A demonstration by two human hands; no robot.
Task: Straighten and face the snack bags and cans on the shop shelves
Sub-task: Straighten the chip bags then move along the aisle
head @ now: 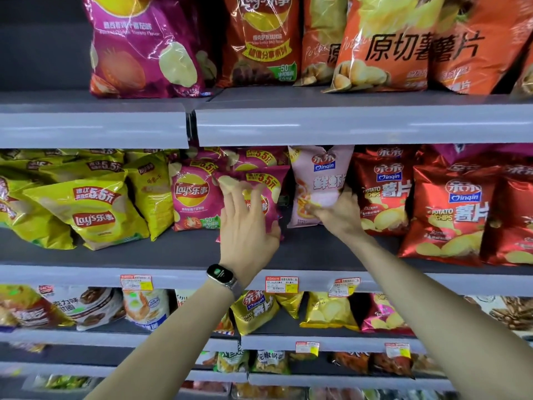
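On the middle shelf, my left hand lies with spread fingers against the front of a magenta Lay's bag, its thumb at the bag's right edge. Another magenta Lay's bag stands just left of it. My right hand grips the lower part of a pale pink Qinqin shrimp-chip bag, which stands upright between the magenta bags and the red Qinqin potato-chip bags. A dark gap separates the magenta and pink bags.
Yellow Lay's bags lie slumped and tilted at the left of the middle shelf. More red Qinqin bags fill the right. Large chip bags stand on the shelf above. Lower shelves hold mixed snack bags behind price tags.
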